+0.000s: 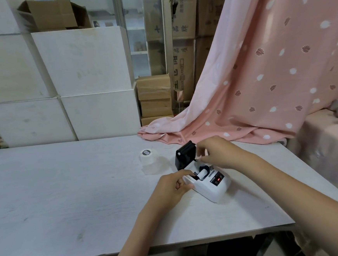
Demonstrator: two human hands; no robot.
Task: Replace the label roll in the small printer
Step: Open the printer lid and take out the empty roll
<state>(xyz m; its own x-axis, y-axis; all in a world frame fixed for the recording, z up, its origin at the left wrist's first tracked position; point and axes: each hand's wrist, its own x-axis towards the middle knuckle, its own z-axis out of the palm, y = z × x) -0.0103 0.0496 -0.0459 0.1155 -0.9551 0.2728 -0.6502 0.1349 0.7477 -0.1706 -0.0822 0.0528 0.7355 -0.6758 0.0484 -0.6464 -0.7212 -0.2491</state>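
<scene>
A: Printer (211, 185) position?
B: Sits on white table (68, 196), near right edge. Black lid (185, 156) raised upright at rear.

A: Roll status?
B: White roll (203, 173) seated in open compartment. Second label roll (148, 156) stands apart, left of printer.

A: Left hand (172, 188)?
B: Fingers curled against printer's left side, bracing housing.

A: Right hand (216, 151)?
B: Above compartment, beside lid; fingertips pinched together, held item indiscernible.

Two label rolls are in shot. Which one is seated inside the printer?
The label roll in the printer bay, lying on its side between both hands under the raised black lid. The wrapped label roll stands on end on the table, untouched.
</scene>
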